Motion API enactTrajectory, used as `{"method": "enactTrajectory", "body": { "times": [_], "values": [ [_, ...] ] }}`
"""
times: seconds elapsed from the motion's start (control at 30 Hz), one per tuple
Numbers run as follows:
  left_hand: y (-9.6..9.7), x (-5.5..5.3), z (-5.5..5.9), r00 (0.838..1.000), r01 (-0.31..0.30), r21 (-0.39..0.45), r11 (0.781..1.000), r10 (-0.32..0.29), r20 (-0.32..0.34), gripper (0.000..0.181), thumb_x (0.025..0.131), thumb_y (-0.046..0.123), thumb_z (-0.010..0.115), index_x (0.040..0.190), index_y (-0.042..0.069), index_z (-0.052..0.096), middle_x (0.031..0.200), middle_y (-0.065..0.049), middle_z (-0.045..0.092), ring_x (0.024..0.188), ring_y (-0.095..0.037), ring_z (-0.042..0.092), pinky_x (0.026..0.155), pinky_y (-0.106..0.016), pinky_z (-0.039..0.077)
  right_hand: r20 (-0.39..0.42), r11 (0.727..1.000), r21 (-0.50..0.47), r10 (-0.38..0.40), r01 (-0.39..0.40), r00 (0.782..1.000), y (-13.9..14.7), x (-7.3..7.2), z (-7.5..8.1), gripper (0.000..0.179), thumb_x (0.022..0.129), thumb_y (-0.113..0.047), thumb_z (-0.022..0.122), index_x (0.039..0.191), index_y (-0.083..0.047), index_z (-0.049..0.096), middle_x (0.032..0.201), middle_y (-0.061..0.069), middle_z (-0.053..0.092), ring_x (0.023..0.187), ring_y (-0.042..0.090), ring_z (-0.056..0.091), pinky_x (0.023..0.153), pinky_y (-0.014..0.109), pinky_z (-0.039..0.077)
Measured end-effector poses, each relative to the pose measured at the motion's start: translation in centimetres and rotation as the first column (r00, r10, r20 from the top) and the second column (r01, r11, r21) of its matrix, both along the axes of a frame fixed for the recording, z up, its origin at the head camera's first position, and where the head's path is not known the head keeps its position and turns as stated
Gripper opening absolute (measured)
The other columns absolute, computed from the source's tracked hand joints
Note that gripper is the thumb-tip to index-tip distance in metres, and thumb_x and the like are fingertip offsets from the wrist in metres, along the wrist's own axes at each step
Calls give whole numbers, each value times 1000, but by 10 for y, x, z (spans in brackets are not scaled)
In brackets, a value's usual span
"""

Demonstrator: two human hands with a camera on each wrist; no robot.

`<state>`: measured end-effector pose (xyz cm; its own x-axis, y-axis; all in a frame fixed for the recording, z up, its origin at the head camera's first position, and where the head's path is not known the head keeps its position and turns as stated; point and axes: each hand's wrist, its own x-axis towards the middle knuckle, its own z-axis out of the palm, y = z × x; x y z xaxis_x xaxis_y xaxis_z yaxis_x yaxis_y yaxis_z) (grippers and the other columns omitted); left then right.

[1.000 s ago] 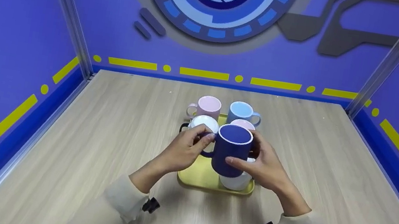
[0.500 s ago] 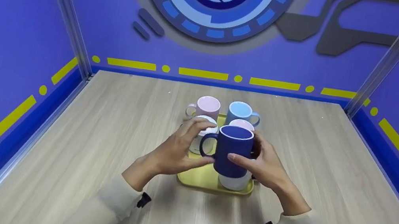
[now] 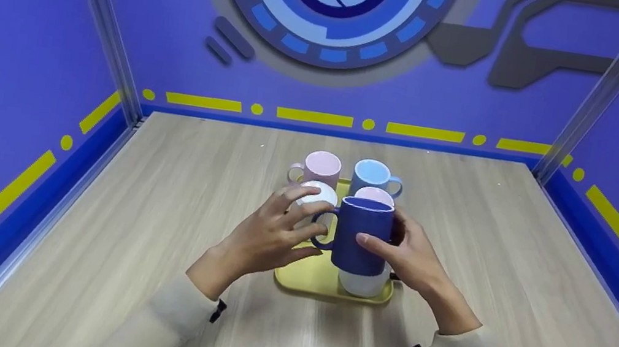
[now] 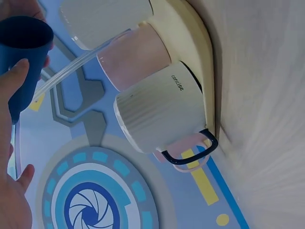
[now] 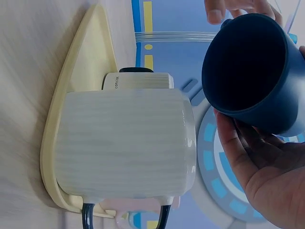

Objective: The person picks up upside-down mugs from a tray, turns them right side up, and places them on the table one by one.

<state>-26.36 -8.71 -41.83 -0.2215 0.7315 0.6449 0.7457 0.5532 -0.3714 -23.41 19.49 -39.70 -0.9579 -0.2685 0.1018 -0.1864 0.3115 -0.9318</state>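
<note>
A navy mug (image 3: 361, 237) with a white rim is held up over the tray by my right hand (image 3: 419, 259), its thumb on the front and its fingers behind. The mug leans so that little of its inside shows in the head view, while its underside faces the right wrist view. Around its handle, on the left, my left hand (image 3: 256, 236) is spread, fingers loosely bent, index fingertip and thumb right at the handle. Below the navy mug stands a ribbed white mug (image 5: 124, 143) with a black handle. Another white mug (image 4: 159, 107), marked "concise", stands behind my left fingers.
A yellow tray (image 3: 305, 281) lies on the wooden table (image 3: 170, 189) under the mugs. At its back are a pink mug (image 3: 322, 166) and a light blue mug (image 3: 371, 173). A second pink mug (image 3: 375, 195) is partly hidden. Blue printed walls enclose the table.
My left hand has let go of the handle and spread its fingers beside it. The navy mug has turned and tilted, showing less of its opening. My right hand keeps its grip.
</note>
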Motion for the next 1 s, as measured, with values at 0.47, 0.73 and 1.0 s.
{"method": "enactTrajectory", "body": {
  "times": [0.47,0.73,1.0],
  "values": [
    [2,2,-6,991,-71,-131,989,55,-126,21,102,41,65,115,24,66,138,3,61,146,-23,44,122,-47,39,41,1000,-15,2,-2,999,-2,2,1,78,95,-36,71,158,-7,33,150,20,53,136,39,55,115,60,43],
    [6,4,-5,991,-110,-214,971,91,-94,25,109,41,51,117,22,65,138,2,61,153,-24,37,125,-50,33,28,1000,-18,4,-3,1000,0,2,0,72,97,-34,70,154,-5,38,148,20,55,134,38,57,114,59,44],
    [6,3,-3,990,-84,-207,975,58,-126,25,110,39,49,109,19,64,119,2,64,149,-25,42,123,-49,37,38,996,-56,75,-72,997,2,3,1,68,102,-30,65,157,-6,32,151,20,52,137,39,55,114,59,44]
  ]
}}
